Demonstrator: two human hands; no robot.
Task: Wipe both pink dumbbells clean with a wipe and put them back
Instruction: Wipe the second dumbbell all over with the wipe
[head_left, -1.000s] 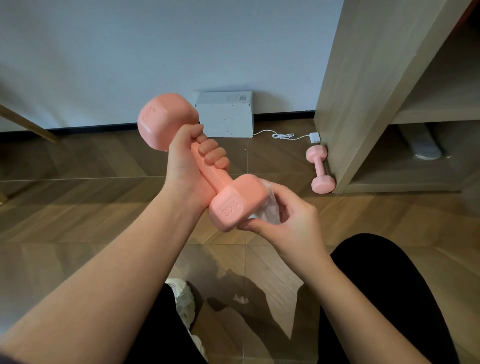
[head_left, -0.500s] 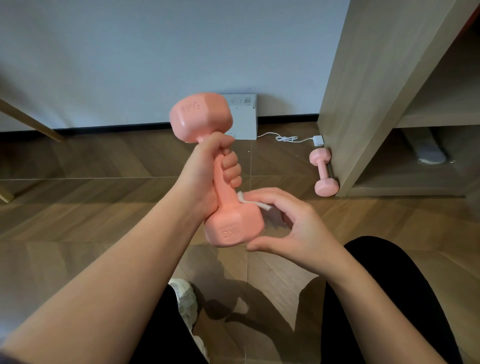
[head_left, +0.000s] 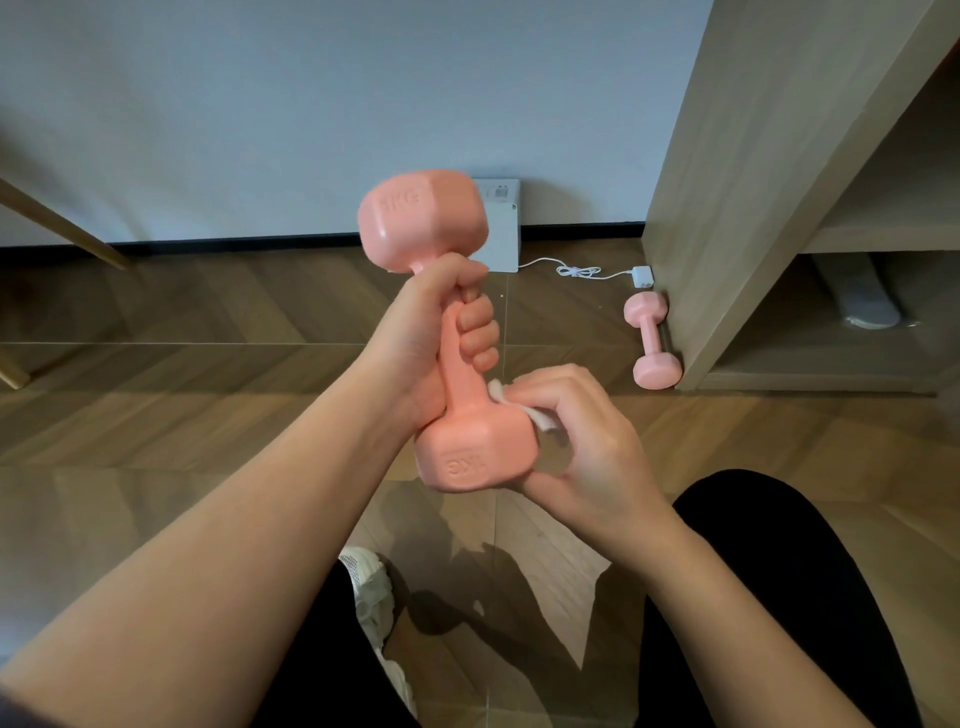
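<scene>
Closer than half a second ago, the right hand (head_left: 587, 447) curls beside the dumbbell (head_left: 462, 395)'s lower head and pinches the wipe (head_left: 540, 418) against its top. Just above, the left hand (head_left: 441, 338) grips the handle, nearly upright. The second dumbbell (head_left: 652, 340) lies on the floor (head_left: 208, 389), well right of both hands, against the shelf (head_left: 727, 208).

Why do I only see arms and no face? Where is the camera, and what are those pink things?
The camera sits on the person's head and looks down, so no face shows, only what is in front of them. The left hand grips a pink dumbbell by its handle and holds it upright. The right hand pinches a small white wipe against the dumbbell's lower end. A second pink dumbbell lies on the wooden floor, beside a wooden shelf. A white box with a cable stands by the wall.
</scene>
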